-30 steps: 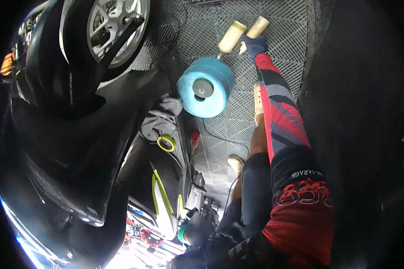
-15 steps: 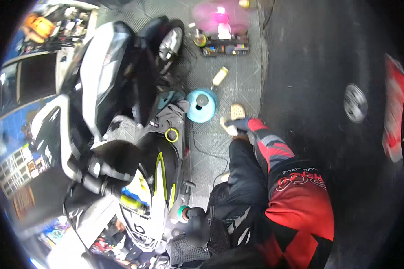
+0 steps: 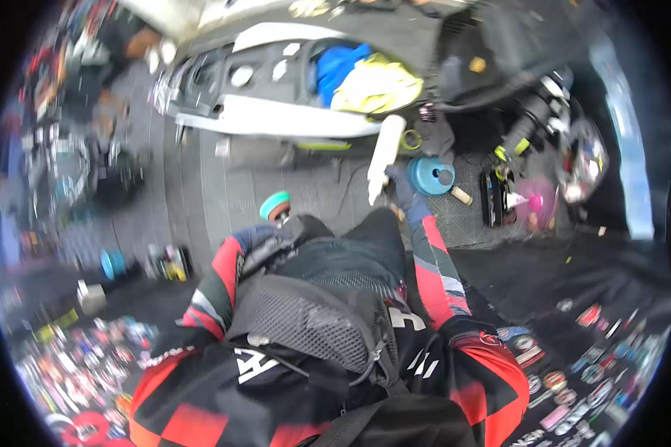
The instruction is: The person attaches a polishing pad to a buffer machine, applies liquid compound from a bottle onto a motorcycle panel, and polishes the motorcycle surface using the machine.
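My right hand point(image 3: 401, 190), in a dark glove, grips a long white bottle point(image 3: 385, 153) near its lower end. The bottle is tilted, its far end close to the motorcycle's side panel point(image 3: 298, 119). On the other side, my left hand point(image 3: 255, 237), also gloved, is around the dark body of a handheld polisher point(image 3: 285, 227) with a teal pad point(image 3: 275, 203). Blur partly hides the fingers. Beside my right hand stands a round blue container point(image 3: 427, 177), and a yellow ring, like a tape roll point(image 3: 411, 140), lies just beyond.
Blue cloth point(image 3: 341, 71) and yellow cloth point(image 3: 376, 83) lie on the motorcycle. To the right are a cream bottle point(image 3: 461, 195), a black tool tray point(image 3: 492, 197) and a pink tub point(image 3: 537, 205). Several bottles point(image 3: 170, 262) stand at the left. A cord runs across the floor.
The view has swung round, so the motorcycle lies across the top. My right hand has lifted the white bottle from low beside my foot. My left hand has come into view at the polisher.
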Demonstrator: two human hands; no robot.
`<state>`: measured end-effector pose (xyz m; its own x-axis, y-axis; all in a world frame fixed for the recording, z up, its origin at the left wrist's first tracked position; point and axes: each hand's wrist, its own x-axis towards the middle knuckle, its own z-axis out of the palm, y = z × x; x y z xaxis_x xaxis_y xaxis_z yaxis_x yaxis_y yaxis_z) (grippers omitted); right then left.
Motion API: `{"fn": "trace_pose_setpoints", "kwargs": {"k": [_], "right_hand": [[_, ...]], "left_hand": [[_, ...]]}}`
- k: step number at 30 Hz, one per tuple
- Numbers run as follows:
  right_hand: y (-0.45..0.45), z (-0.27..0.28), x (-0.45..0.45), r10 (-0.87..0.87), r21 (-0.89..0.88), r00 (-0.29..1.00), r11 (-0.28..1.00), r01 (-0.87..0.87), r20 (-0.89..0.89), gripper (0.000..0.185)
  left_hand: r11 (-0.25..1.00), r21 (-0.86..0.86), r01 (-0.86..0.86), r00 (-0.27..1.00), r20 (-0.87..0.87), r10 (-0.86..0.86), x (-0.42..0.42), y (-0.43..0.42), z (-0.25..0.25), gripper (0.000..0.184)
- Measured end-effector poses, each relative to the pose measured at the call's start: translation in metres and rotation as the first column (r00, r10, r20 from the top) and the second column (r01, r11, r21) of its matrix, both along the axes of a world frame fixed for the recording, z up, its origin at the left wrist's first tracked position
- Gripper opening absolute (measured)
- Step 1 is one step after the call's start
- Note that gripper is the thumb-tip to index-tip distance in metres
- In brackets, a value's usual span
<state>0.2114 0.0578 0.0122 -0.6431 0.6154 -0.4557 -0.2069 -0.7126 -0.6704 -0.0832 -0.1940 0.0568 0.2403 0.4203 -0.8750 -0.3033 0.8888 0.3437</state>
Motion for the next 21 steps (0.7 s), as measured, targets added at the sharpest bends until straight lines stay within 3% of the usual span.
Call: {"fn": "trace_pose_setpoints", "kwargs": {"k": [1, 3, 4, 5, 6, 8, 11, 13, 15, 17, 21], "right_hand": [[0.009, 0.013, -0.027, 0.038, 0.21, 0.999, 0.977, -0.036, -0.007, 0.022], [0.026, 0.059, -0.074, -0.038, 0.506, 0.996, 0.863, -0.006, 0.076, 0.02], [0.036, 0.075, -0.098, -0.052, 0.6, 0.992, 0.799, -0.027, 0.114, 0.02], [0.046, 0.083, -0.121, -0.073, 0.687, 0.987, 0.725, -0.048, 0.146, 0.021], [0.053, 0.084, -0.144, -0.04, 0.677, 0.985, 0.73, -0.087, 0.17, 0.021], [0.068, 0.081, -0.186, -0.183, 0.521, 0.982, 0.834, 0.182, -0.05, 0.024], [0.082, 0.073, -0.234, -0.08, 0.574, 0.992, 0.819, 0.011, 0.096, 0.029], [0.085, 0.057, -0.266, -0.074, 0.72, 0.989, 0.693, -0.044, 0.132, 0.027], [0.083, 0.045, -0.289, -0.047, 0.714, 0.973, 0.688, -0.133, 0.227, 0.027], [0.086, 0.027, -0.307, -0.015, 0.682, 0.982, 0.721, -0.118, 0.186, 0.029], [0.091, 0.007, -0.319, 0.023, 0.642, 0.968, 0.744, -0.184, 0.25, 0.027]], "left_hand": [[0.997, -0.059, 0.054, 0.987, 0.154, -0.045, -0.023, -0.023, -0.046, 0.031], [0.971, -0.202, 0.129, 0.992, 0.03, -0.126, -0.024, -0.03, -0.027, 0.039], [0.974, -0.209, 0.091, 0.995, 0.058, -0.081, -0.024, -0.04, -0.022, 0.039], [0.983, -0.156, 0.098, 0.994, -0.026, -0.104, -0.027, -0.045, -0.019, 0.042], [0.988, -0.105, 0.114, 0.985, -0.116, -0.126, -0.029, -0.05, -0.018, 0.045], [0.988, -0.131, 0.077, 0.993, -0.08, -0.088, -0.03, -0.061, -0.022, 0.044], [0.989, -0.151, 0.002, 1.0, 0.015, 0.001, -0.023, -0.059, -0.01, 0.045], [0.981, -0.156, 0.116, 0.99, -0.067, -0.128, -0.025, -0.067, -0.028, 0.053], [0.988, -0.155, 0.01, 1.0, 0.031, -0.005, -0.011, -0.076, -0.038, 0.056], [0.993, -0.009, -0.118, 0.992, -0.047, 0.118, -0.002, -0.073, -0.037, 0.039], [0.993, -0.071, -0.093, 0.995, -0.031, 0.091, 0.004, -0.07, -0.045, 0.039]]}}
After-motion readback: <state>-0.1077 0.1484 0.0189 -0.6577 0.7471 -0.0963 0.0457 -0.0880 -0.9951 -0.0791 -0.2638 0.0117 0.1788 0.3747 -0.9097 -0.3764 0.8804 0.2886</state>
